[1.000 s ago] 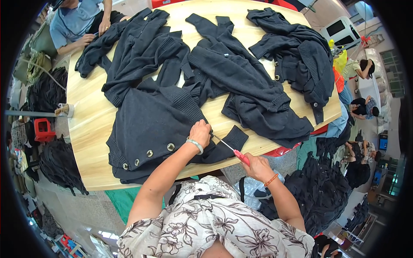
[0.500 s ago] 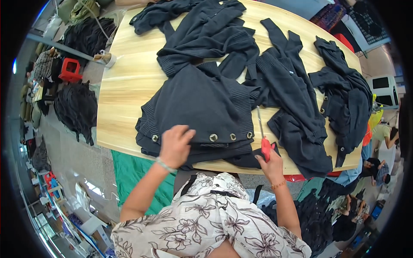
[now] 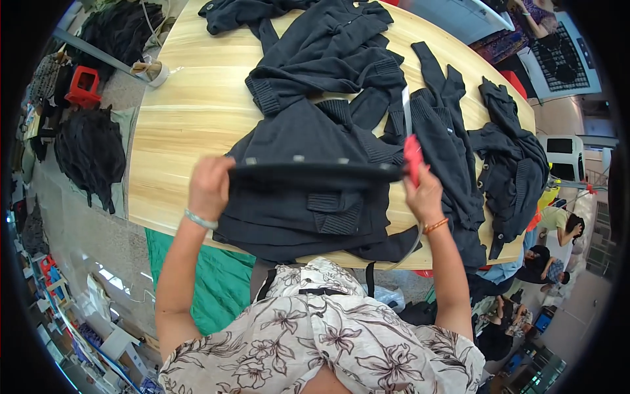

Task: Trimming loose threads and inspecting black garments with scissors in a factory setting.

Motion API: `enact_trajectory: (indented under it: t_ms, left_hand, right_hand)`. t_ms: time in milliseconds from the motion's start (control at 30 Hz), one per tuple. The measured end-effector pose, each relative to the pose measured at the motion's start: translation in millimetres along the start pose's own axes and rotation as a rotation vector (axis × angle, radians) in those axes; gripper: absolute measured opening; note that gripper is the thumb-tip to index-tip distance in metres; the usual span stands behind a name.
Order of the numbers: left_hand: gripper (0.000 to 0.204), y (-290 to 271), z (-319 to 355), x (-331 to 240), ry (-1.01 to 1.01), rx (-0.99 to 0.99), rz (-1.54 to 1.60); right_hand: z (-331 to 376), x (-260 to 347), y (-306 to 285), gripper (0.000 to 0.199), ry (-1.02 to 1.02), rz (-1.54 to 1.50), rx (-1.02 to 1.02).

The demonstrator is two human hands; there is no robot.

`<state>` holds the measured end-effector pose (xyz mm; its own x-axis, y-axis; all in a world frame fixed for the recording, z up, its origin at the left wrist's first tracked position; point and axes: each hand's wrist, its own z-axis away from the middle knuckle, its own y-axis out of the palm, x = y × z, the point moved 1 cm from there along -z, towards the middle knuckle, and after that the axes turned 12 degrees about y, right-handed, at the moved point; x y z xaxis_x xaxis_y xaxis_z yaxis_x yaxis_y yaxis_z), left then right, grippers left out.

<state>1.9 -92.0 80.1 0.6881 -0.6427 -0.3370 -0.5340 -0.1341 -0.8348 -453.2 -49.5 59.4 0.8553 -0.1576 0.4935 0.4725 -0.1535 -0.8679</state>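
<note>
A dark knit cardigan (image 3: 289, 141) lies on the table before me, its front edge raised in a blurred, taut line with several buttons along it. My left hand (image 3: 210, 187) is closed on the left end of that edge. In my right hand (image 3: 425, 197) is a red-handled tool (image 3: 412, 156) with a slim pale blade pointing away from me; whether it is scissors I cannot make out. The right end of the raised edge meets the fingers of this hand. Underneath, more dark knitwear (image 3: 289, 226) shows, with a ribbed part on top.
Other dark knit garments (image 3: 328, 49) spread over the far side of the wooden table (image 3: 164, 164); more lie at its right (image 3: 518, 157). A white cup (image 3: 152, 71) stands at the left edge. On the floor are a dark heap (image 3: 92, 154) and a red stool (image 3: 83, 87). People sit at far right.
The cardigan's buttoned front edge has been lifted off the pile and moved away from me. My left hand has gone left and up onto it; my right hand has moved up with the tool.
</note>
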Motion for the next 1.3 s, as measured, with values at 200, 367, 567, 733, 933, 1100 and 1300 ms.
enact_trajectory:
  t_ms: [200,367,567,733,933,1100,1300]
  left_hand:
    - [0.025,14,-35,55,0.065,-0.144,-0.195]
    - [0.028,63,38,51,-0.111,0.024,-0.010]
    - [0.040,60,109,40,-0.464,0.113,0.257]
    - [0.040,59,100,40,-0.722,0.216,0.402]
    - [0.020,51,118,47,-0.736,-0.013,0.750]
    - [0.016,0,93,5,-0.606,-0.152,1.010]
    - [0.015,-33,80,16,-0.665,-0.201,1.036]
  right_hand:
    - [-86,65,-4,0.019,-0.071,0.050,-0.188]
    - [-52,39,52,0.023,0.065,0.046,0.095]
    - [45,86,64,0.067,0.138,0.021,0.226]
    - [58,92,75,0.055,0.288,0.042,0.283]
    - [47,72,14,0.038,0.155,0.225,0.367]
    - [48,46,-52,0.034,0.133,0.273,0.365]
    - [-1,58,-108,0.030,-0.037,0.011,0.260]
